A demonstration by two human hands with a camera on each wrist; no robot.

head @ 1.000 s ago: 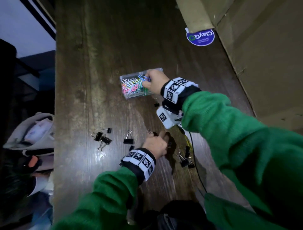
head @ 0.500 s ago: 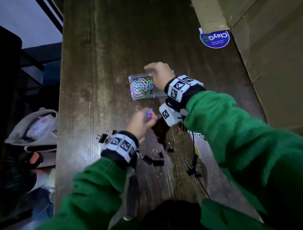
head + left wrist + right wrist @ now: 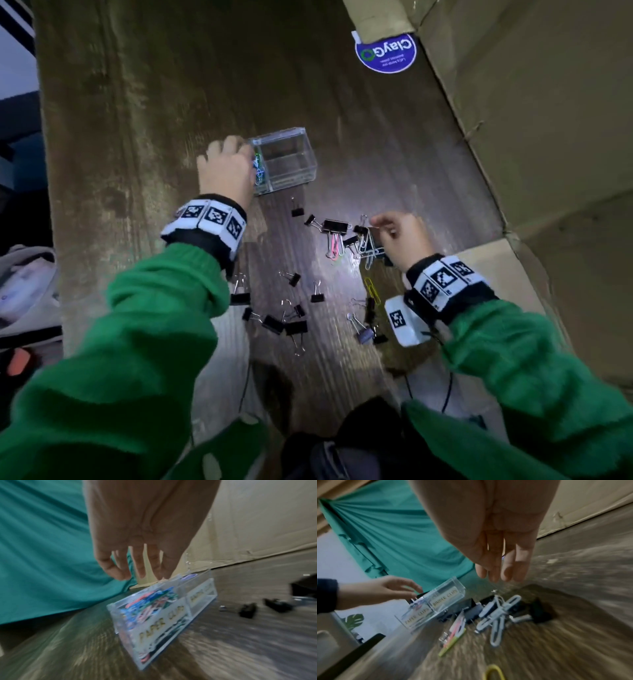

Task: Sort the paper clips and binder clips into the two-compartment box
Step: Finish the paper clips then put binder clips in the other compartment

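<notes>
The clear plastic two-compartment box point(image 3: 286, 161) stood on the dark wooden counter point(image 3: 137, 102), toward its middle. One compartment, labelled "PAPER CLIPS" on its front wall, held a heap of coloured paper clips point(image 3: 149, 601); the other, labelled "BINDER CLIPS", looked bare in the head view. The left hand point(image 3: 224, 168) hung over the paper-clip end of the box with its fingers point(image 3: 118, 568) pointing down, spread and relaxed, their tips just above the rim; its grip was released and nothing lay in it.

The right hand point(image 3: 400, 236) hovered low over a mixed pile just near the box on the person's side: several pale blue-white paper clips point(image 3: 500, 609), a pink and green pair of paper clips point(image 3: 455, 632), and black binder clips point(image 3: 337, 226) among them. From the right wrist the fingers point(image 3: 510, 566) hung straight and close together above the pile, so this grip too looked released; the head view was too small to tell whether the fingertips touched a clip. A yellow paper clip point(image 3: 372, 290) lay alone on the counter beside the right wrist.

More small black binder clips point(image 3: 291, 325) were scattered nearer the person, between the two green sleeves point(image 3: 161, 325). A brown cardboard box point(image 3: 548, 137) stood along the right edge of the counter, with a round blue sticker point(image 3: 385, 54) at its corner
</notes>
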